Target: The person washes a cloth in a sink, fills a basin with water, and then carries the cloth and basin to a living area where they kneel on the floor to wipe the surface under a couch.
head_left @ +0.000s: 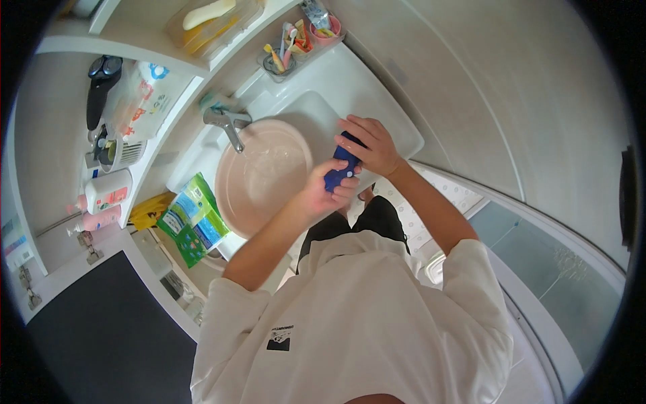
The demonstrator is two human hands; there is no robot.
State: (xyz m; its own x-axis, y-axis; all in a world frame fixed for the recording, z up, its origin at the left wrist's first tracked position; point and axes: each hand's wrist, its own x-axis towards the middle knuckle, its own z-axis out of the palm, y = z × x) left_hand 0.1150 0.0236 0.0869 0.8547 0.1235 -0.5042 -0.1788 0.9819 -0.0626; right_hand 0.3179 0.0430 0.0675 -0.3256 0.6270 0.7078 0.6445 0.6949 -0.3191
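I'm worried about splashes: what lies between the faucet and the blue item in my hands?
In the head view, the pink basin, then a strip of white sink, between faucet and dark blue item.

A pale wall (478,81) stands right of white shelving (134,50), with a spotted light floor (434,194) below.

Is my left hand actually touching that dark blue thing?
Touching. The head view shows it plainly: your left hand wraps the lower part of the blue thing, thumb on one side and fingers curled around the other.
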